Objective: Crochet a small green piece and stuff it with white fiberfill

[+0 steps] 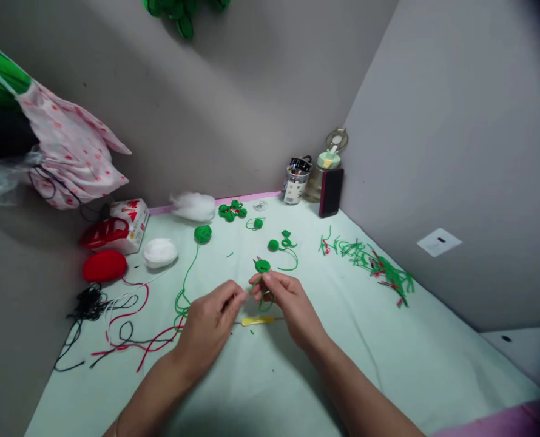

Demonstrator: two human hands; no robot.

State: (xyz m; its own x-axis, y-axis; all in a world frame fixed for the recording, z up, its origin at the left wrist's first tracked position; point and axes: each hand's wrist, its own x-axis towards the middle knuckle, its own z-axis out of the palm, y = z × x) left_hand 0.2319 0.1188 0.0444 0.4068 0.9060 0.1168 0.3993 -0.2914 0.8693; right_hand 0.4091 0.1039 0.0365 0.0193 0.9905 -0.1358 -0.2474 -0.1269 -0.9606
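Over the middle of the table, my right hand (292,303) is closed on a small rounded green crochet piece (263,266), which sits at its fingertips. A loop of green yarn (266,301) hangs below that piece. Just to the left, the fingers of my left hand (213,315) are pinched on a strand of the green yarn running to the piece. Beneath the hands lies a yellow-handled crochet hook (258,320), partly hidden by them. Beyond are a small green ball piece with a yarn tail (273,245) and another one (258,224).
At left are red yarn (105,266), white yarn (160,252), black cords (90,301) and a tissue box (131,224). White stuffing (195,207) and a green yarn ball (202,234) lie farther back. Yarn scraps (370,261), a phone (331,193) and a pen jar (295,182) are at right.
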